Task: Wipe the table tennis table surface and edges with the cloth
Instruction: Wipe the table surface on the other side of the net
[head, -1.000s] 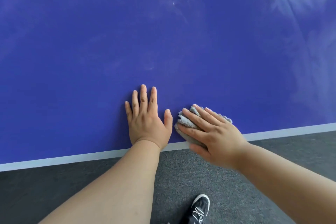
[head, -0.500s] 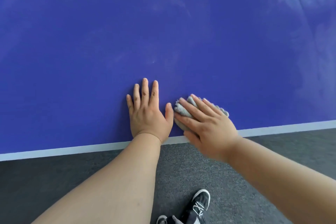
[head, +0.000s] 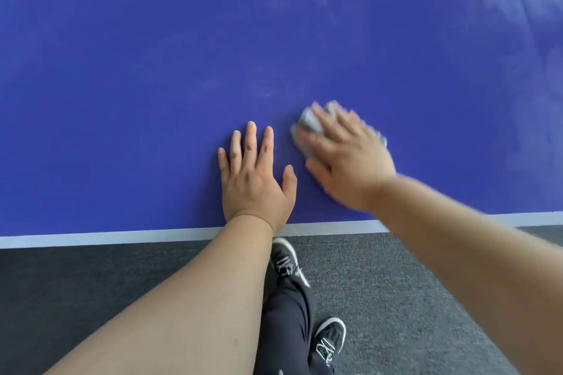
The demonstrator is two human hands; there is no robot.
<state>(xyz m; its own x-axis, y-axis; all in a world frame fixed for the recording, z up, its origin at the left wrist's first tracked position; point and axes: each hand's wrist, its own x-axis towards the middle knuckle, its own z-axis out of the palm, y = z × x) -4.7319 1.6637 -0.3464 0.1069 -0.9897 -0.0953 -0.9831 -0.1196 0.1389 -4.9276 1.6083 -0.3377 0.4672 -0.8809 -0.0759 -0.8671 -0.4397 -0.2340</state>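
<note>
The blue table tennis table [head: 152, 70] fills the upper part of the head view, with a white edge line [head: 122, 236] along its near side. My left hand [head: 254, 183] lies flat on the surface just inside that edge, fingers spread. To its right, my right hand [head: 347, 161] presses a bunched grey cloth [head: 307, 123] onto the table with straight fingers; the hand is motion-blurred and covers most of the cloth. Pale smears show on the surface at the upper right.
Grey carpet [head: 396, 298] lies below the table edge. My dark trouser leg and two black shoes, one [head: 286, 262] close under the table edge and the other [head: 329, 341] further back, stand between my forearms.
My right hand has slid the cloth away from the white edge, further onto the table. The left hand stays planted. My body has shifted closer, bringing leg and shoes into view.
</note>
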